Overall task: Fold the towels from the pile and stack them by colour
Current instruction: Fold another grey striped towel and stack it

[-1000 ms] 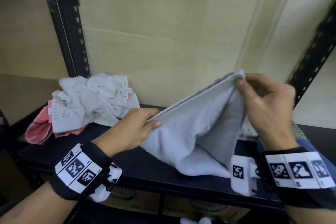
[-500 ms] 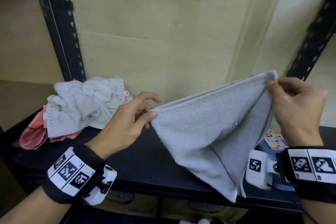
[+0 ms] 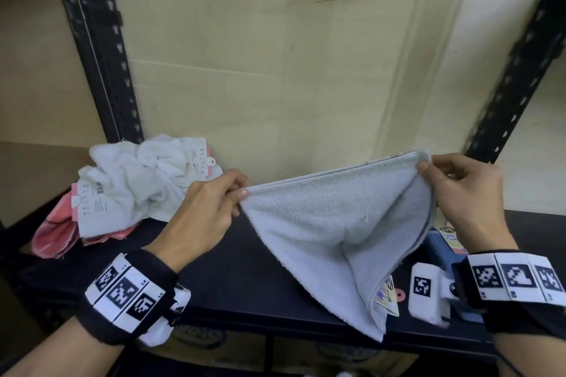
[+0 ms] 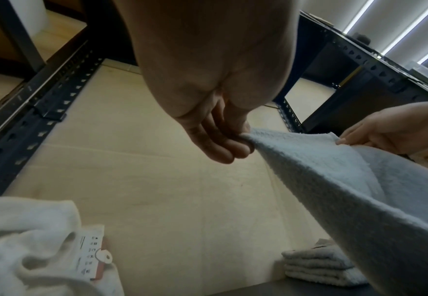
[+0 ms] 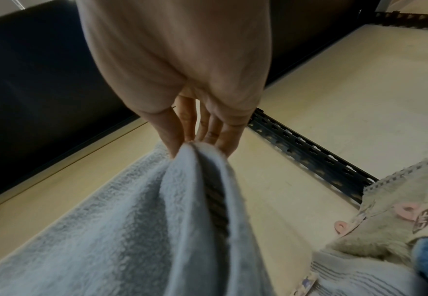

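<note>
Grey towel (image 3: 333, 223) held up in the air above the black shelf (image 3: 245, 269), doubled over, top edge stretched taut btwn both hands, lower part hanging to a point near the shelf's front edge. Left hand (image 3: 208, 211) pinches the towel's left top corner, thumb & fingers clamped on the cloth; left wrist view shows the fingers (image 4: 220, 148) curled round that corner. Right hand (image 3: 468, 196) pinches the towel's right top corner, a bit higher than the left; in the right wrist view fingertips (image 5: 174, 148) are closed on the layered edge, w/ a dark gap open btwn the layers below. Paper tag (image 3: 387, 294) shows at the towel's lower right edge. Pile of unfolded towels (image 3: 128, 187), white on top & pink underneath, lies on the shelf left of the towel, against the back panel (image 3: 275, 70). Folded grey stack (image 4: 321, 266) sits on the shelf under the towel's right part; a blue towel (image 3: 441, 248) w/ label lies beside it, partly hidden
</note>
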